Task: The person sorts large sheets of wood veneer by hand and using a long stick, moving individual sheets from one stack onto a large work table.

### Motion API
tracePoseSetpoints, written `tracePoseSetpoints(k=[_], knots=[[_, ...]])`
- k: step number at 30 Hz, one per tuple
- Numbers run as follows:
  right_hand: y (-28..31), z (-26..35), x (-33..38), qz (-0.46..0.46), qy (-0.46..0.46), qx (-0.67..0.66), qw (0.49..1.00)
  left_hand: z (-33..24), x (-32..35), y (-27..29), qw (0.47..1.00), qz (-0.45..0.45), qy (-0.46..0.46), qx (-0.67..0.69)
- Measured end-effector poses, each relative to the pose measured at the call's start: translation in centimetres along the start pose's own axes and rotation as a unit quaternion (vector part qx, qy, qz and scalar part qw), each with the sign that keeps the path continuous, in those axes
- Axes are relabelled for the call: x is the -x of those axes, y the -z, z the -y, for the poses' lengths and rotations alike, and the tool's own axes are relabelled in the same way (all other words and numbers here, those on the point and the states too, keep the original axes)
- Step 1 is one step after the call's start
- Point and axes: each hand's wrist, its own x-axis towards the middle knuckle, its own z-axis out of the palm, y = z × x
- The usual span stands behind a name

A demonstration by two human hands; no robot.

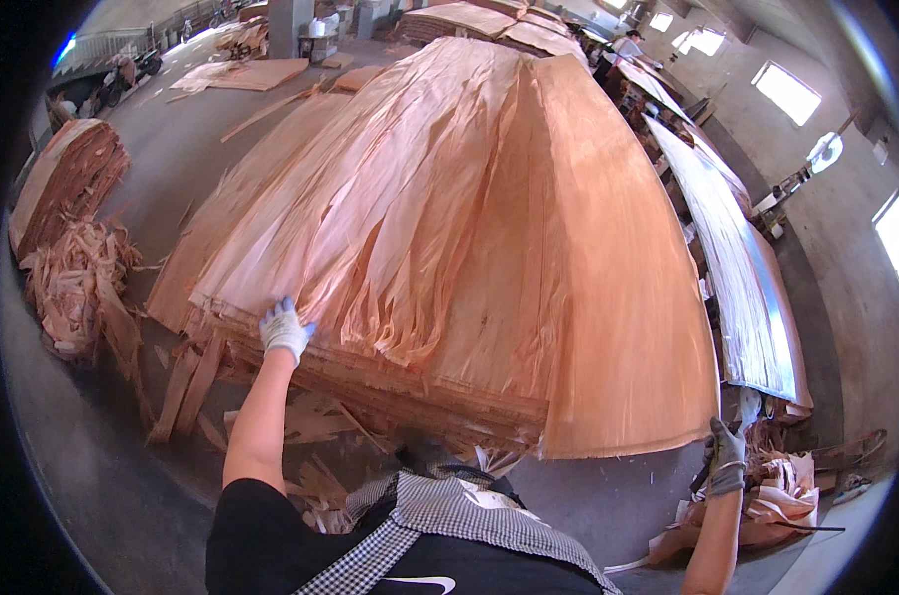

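In front of me lies a tall stack of thin wood veneer sheets [410, 372], its near edge ragged. Loose, wrinkled pinkish veneer strips [390, 228] cover its top left and middle. A smooth orange-brown veneer sheet [618, 268] lies along the right side, its near edge overhanging. My left hand [286, 329], in a pale glove with bluish fingertips, rests on the stack's near left edge, fingers spread. My right hand [727, 461], in a grey glove, is beside the smooth sheet's near right corner. Its fingers are curled around something pale and partly hidden.
To the right runs a long bench with a shiny pale surface [732, 258]. Torn veneer scraps [781, 496] lie beneath it. A bundle of veneer offcuts [77, 273] stands at far left. Further stacks [459, 20] and a pillar [291, 25] are at the back.
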Motion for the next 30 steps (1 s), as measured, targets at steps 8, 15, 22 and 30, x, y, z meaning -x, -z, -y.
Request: tracePoseSetpoints(k=[8, 15, 22, 30], knots=[[6.2, -1.2, -1.0, -0.083, 0.069, 0.038, 0.993, -0.1, -0.6, 7.9, 0.99, -0.056, 0.005, 0.126], [7.4, -2.5, -3.4, -0.105, 0.096, 0.032, 0.989, -3.0, -0.9, 14.4, 0.925, -0.27, -0.206, 0.167], [7.1, -3.4, 0.4, -0.104, 0.095, -0.001, 0.99, -7.8, 2.0, 14.5, 0.955, -0.145, -0.257, 0.033], [9.4, -7.2, 0.8, -0.075, 0.012, -0.022, 0.997, 1.6, -0.2, 14.6, 0.966, -0.223, -0.131, -0.023]])
